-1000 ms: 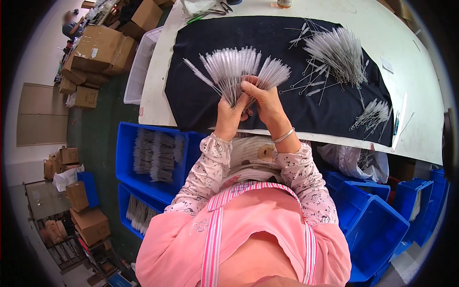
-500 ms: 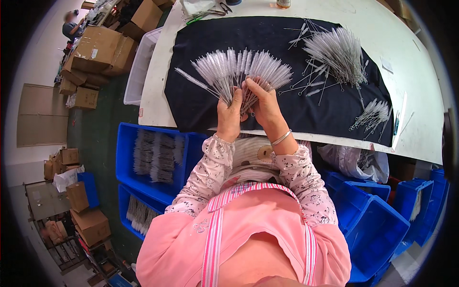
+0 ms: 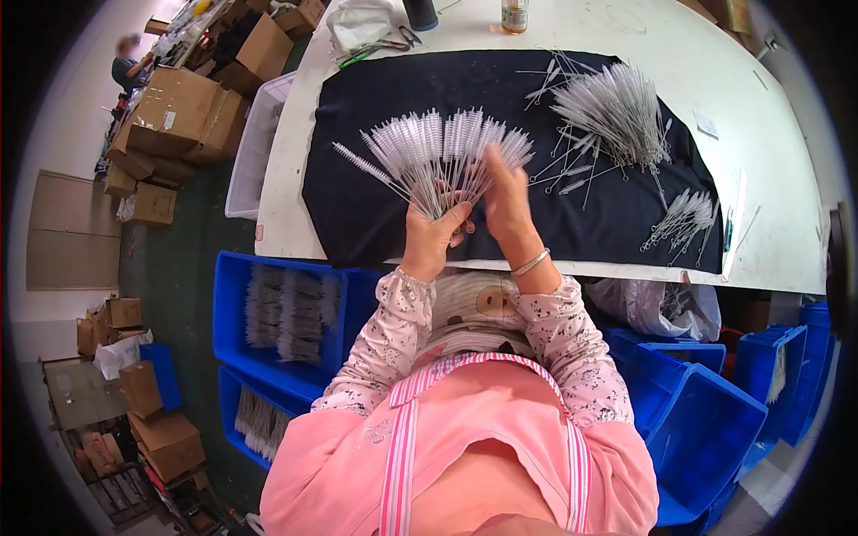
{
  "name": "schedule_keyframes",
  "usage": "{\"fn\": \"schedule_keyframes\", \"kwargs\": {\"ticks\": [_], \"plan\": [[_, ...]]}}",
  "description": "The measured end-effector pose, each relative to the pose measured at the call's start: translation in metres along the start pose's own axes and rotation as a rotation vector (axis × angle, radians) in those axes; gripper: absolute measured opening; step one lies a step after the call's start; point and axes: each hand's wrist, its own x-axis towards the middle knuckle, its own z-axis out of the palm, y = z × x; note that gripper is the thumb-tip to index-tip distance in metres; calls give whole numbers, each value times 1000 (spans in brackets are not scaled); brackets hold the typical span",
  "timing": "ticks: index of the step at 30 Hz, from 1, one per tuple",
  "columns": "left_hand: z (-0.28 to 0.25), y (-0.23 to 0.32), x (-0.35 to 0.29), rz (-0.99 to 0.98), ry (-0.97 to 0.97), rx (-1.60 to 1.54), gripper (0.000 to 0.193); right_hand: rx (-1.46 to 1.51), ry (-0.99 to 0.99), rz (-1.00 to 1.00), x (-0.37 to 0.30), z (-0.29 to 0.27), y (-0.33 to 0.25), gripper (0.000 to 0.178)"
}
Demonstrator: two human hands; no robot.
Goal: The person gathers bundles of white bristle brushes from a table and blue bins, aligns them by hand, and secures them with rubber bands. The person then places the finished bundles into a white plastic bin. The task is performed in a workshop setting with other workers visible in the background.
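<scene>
A fanned bundle of small white-bristled tube brushes (image 3: 407, 147) with thin wire stems rises over the dark cloth (image 3: 350, 98). My left hand (image 3: 431, 239) is closed round the lower stems, where a few wire loops show by the fingers. My right hand (image 3: 509, 196) is raised at the bundle's right side, its fingers stretched out along the rightmost brushes. Whether its palm touches them I cannot tell. Farther right on the cloth lies a large heap of similar brushes (image 3: 617, 112), with loose ones around it. A smaller pile of brushes (image 3: 688, 217) lies nearer.
Blue crates (image 3: 234, 308) with rows of brushes stand at left below the white table (image 3: 290, 192). More blue crates (image 3: 688, 429) and a plastic bag (image 3: 657, 304) are at right. Pliers (image 3: 408, 36), a dark cup (image 3: 420, 13) and a small bottle (image 3: 514, 16) sit at the far edge.
My right hand has let go of the stems and straightened its fingers beside the bundle. My left hand keeps hold of the brushes. The whole view has shifted slightly.
</scene>
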Motion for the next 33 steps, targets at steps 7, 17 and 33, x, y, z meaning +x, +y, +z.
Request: {"fn": "schedule_keyframes", "kwargs": {"ticks": [7,17,33], "plan": [[-3,-13,7,165,84,205,26,-734,78,-737,-3,18,-30,20],[-5,-19,11,147,120,128,32,-864,-26,-345,-15,24,-20,21],[0,-31,7,101,78,305,15,-252,353,-362,1,-49,-93,17]]}}
